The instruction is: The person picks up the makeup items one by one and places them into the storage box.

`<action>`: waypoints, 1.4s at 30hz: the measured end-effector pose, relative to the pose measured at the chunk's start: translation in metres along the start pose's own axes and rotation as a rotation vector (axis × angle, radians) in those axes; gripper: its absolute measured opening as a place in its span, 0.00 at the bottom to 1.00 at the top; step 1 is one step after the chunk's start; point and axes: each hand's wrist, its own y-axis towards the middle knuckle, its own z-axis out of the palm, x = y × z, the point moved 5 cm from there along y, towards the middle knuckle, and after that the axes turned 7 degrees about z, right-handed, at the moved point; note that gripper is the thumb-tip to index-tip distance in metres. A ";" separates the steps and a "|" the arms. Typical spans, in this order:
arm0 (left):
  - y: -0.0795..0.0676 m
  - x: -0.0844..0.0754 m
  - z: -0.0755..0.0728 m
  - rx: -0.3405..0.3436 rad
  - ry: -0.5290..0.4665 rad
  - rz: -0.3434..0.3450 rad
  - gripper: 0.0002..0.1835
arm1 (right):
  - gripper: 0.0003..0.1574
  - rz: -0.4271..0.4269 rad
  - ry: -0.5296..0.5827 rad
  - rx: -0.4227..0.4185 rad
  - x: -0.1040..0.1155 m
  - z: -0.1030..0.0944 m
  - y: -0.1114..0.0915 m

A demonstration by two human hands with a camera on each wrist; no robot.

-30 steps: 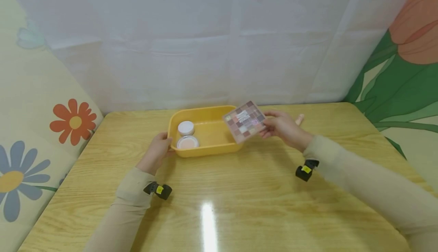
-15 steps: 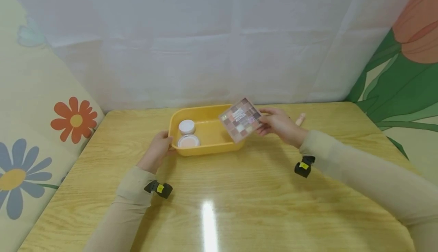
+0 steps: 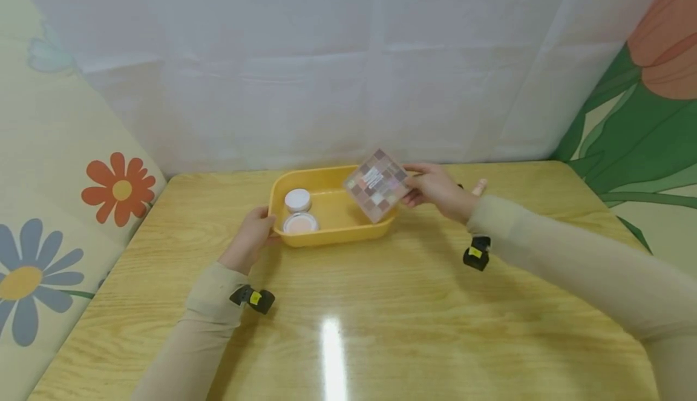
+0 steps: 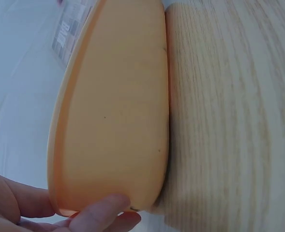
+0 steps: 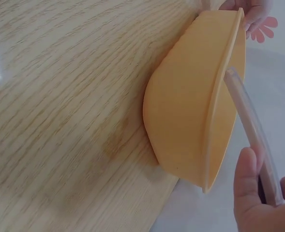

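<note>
Tilted palette (image 3: 376, 188) over the yellow bin (image 3: 337, 237)
We note right hand (image 3: 438, 192) pinching its edge, left hand (image 3: 253, 234) gripping the bin; a slack pinch could drop it

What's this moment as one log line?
left hand: grips yellow tray | right hand: holds palette, tilted, at tray's right end | inside tray: two round cases

Staged indoor set-up: wood tbl (image 3: 414, 304), wht backdrop (image 3: 321, 80), floral panels (image 3: 54, 129).
</note>
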 end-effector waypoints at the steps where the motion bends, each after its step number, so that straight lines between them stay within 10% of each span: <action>1: 0.000 0.000 0.000 -0.001 0.000 -0.001 0.26 | 0.31 0.007 -0.006 0.001 0.001 0.001 0.001; 42: 0.002 0.001 0.000 0.006 0.003 0.012 0.25 | 0.24 -0.047 -0.378 0.138 0.014 0.040 0.027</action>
